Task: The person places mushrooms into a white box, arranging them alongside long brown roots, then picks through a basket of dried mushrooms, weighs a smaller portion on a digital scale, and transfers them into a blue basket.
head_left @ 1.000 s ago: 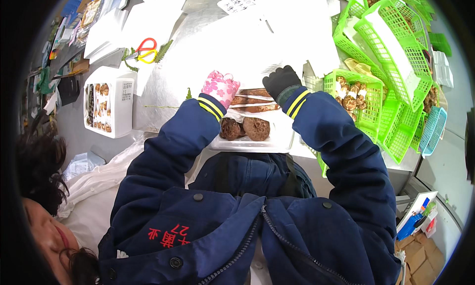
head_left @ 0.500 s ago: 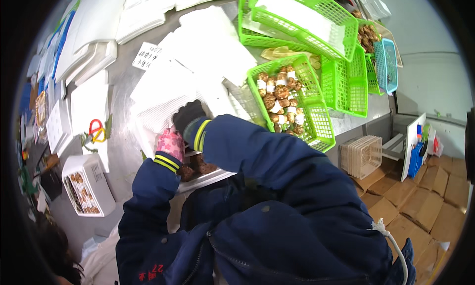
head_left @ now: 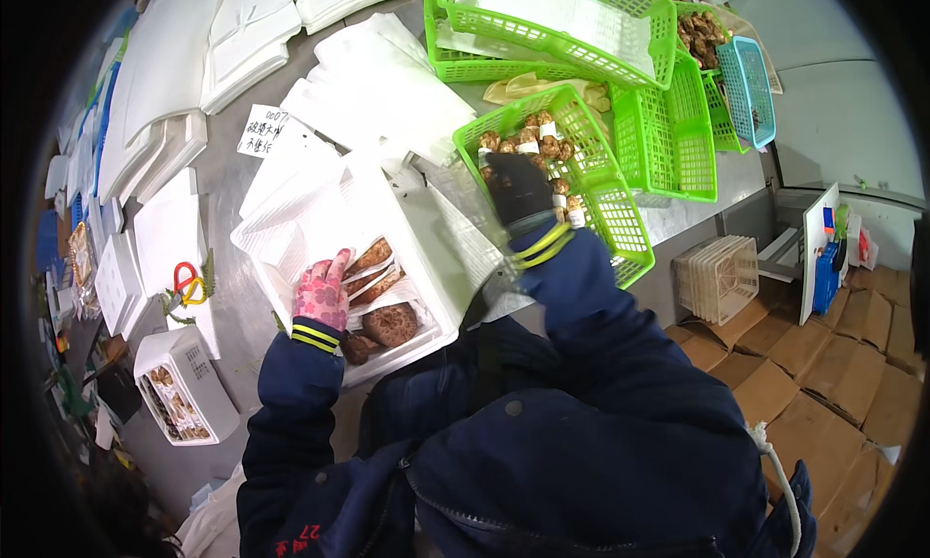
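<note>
A white foam box sits tilted on the table in front of me, lined with white sheet. Large brown scaly mushrooms lie at its near end, some separated by white strips. My left hand, in a pink flowered glove, rests in the box against them, fingers stretched out. In a dark glove, my right hand reaches over the left part of a green basket. Small mushrooms with white bands fill part of that basket. Blur and the hand's back hide the right fingertips.
Green baskets and a blue basket stand at the far right. White foam sheets cover the table's far side. Red-and-yellow scissors lie left, above a small white box of mushrooms. Beige crates stand on the cardboard-covered floor.
My right hand has moved from beside my left hand over to the green basket on the right. The mushrooms in the foam box are now uncovered, and my left hand has spread its fingers.
</note>
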Motion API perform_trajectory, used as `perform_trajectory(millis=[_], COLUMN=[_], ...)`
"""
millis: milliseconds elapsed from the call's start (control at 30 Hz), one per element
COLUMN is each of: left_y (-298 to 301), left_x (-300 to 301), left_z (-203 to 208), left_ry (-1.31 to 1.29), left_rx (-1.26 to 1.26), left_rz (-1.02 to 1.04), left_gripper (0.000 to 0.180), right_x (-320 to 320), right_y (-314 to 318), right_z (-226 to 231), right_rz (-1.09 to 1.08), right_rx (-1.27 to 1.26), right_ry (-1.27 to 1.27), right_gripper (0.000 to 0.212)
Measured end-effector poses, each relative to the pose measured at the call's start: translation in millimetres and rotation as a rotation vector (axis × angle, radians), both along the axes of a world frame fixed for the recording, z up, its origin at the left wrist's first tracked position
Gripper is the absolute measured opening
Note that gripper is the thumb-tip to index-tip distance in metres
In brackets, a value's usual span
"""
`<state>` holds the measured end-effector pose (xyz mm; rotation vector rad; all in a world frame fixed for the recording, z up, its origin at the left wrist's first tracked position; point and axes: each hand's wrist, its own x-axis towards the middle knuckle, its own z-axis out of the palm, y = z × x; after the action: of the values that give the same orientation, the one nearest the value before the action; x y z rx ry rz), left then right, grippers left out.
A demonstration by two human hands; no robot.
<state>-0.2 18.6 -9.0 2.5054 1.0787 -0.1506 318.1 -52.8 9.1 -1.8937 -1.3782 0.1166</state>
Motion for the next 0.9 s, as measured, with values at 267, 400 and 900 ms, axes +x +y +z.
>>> perform_trajectory(millis=[267,400,900], left_y=[-7,-9,-13], left_x=[-2,1,-22], left_z=[1,3,11], left_ry=[-0.038,0.000,-0.113], left_rx=[-0.002,0.007,0.251], left_rz=[0.036,0.037,0.111], left_gripper=[0.061,0.061,0.051], right_x=[89,92,177], right_y=[-37,-27,-112], right_z=[-41,-52,-43], right_rz=[-0.099,-0.108,-0.158], right_rx=[-0.998,-1.000,-0.419], right_ry=[-0.220,-0.145,0.279], right_gripper=[0.071,0.072,0.029])
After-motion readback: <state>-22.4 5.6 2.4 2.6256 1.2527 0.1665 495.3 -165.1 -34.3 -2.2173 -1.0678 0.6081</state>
